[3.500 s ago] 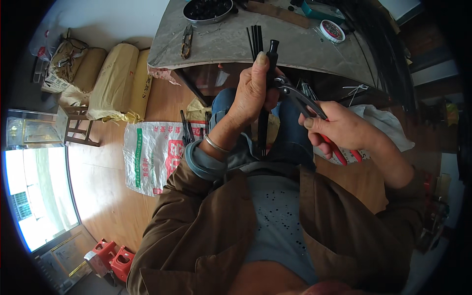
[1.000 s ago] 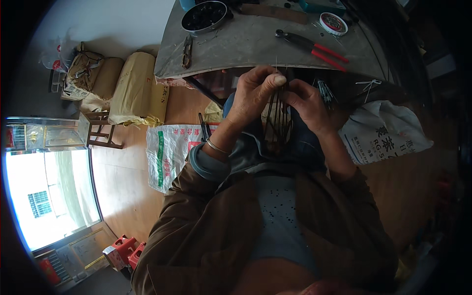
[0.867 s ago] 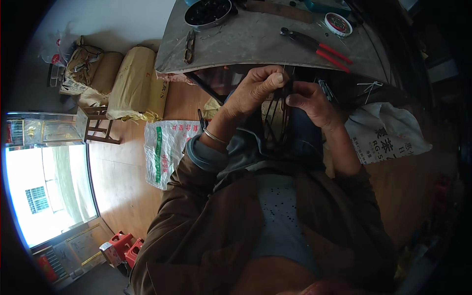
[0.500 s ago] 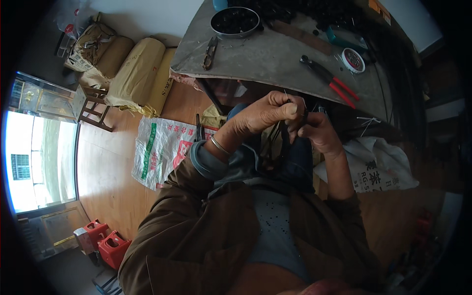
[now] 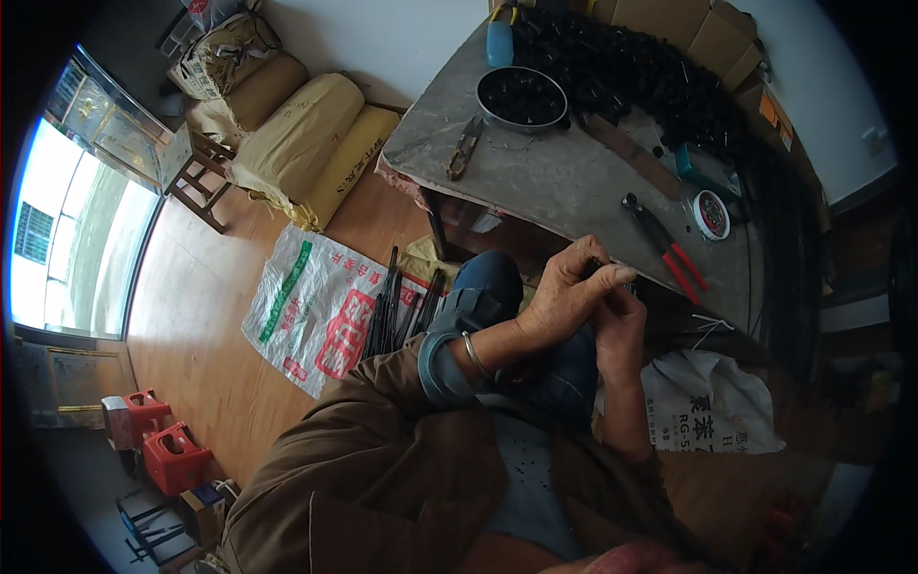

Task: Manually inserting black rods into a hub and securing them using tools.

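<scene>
Over my lap, at the table's near edge, both hands are closed together. My left hand (image 5: 571, 295), with a metal bangle on its wrist, pinches a small black piece (image 5: 596, 265) between thumb and fingers. Just below and to its right, my right hand (image 5: 622, 330) is closed too, its fingertips partly covered by the left thumb; what they grip is hidden. Red-handled cutting pliers (image 5: 669, 251) lie on the table beyond the hands. Near them stands a small white tub (image 5: 715, 236) of tiny bits.
The grey table (image 5: 555, 187) bears a round metal dish (image 5: 523, 128) of black pieces, snips (image 5: 465, 150), a flat brown strip (image 5: 631, 155) and a heap of black parts (image 5: 612, 57). Black rods (image 5: 384, 320) stand left of my knee. A white sack (image 5: 717, 402) lies at right.
The view has shifted, so the table and floor sit differently in it. My hands have drawn closer together. The thin wire above my fingers and the dark strands below no longer show.
</scene>
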Available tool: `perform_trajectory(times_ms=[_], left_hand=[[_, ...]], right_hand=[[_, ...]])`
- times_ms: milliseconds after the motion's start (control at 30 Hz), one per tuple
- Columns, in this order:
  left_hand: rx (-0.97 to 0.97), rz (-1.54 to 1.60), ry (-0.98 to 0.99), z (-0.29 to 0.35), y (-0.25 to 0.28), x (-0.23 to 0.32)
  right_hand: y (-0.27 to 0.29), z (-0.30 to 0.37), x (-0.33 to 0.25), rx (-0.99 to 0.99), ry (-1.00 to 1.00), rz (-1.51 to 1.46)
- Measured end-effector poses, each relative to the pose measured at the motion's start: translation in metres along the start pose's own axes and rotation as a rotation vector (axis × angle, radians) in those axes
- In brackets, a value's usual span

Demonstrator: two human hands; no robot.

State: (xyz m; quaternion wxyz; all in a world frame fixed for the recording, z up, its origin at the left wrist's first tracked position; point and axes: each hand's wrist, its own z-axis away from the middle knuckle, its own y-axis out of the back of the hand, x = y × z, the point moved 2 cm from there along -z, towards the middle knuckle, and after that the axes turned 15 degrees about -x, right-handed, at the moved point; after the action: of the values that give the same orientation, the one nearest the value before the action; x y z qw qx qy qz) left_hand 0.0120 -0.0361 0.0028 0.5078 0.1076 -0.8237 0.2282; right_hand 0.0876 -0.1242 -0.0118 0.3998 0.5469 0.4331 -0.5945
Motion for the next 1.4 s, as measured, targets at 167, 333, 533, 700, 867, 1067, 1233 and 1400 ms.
perform_trajectory(times_ms=[167,333,533,700,867,1067,1233,1400], left_hand=[[-0.003,-0.193,0.081,-0.027,0.060,0.011],[0.333,-1.296,-0.022,-0.126,0.186,0.025],[0.170,-1.618,0.331,-0.154,0.232,0.010],[0.232,-1.550,0.165,-0.155,0.222,0.012],[0.030,-0.356,0.310,-0.122,0.142,0.033],[-0.227,0.251,0.612,-0.047,0.066,0.035],[-0.085,0.393,0.546,-0.026,0.062,0.031],[0.003,0.374,0.463,-0.012,0.064,0.031]], right_hand=[[0.013,-0.008,-0.002,-0.031,0.057,-0.082],[0.016,-0.018,-0.001,-0.006,0.048,-0.150],[0.013,-0.028,0.003,-0.089,0.009,-0.272],[0.015,-0.031,0.004,-0.086,0.050,-0.267],[0.015,-0.045,0.007,-0.062,-0.003,-0.233],[0.005,-0.039,-0.004,-0.145,-0.054,-0.163],[-0.002,-0.025,-0.003,-0.144,-0.041,-0.165],[-0.005,-0.017,-0.003,-0.139,-0.037,-0.144]])
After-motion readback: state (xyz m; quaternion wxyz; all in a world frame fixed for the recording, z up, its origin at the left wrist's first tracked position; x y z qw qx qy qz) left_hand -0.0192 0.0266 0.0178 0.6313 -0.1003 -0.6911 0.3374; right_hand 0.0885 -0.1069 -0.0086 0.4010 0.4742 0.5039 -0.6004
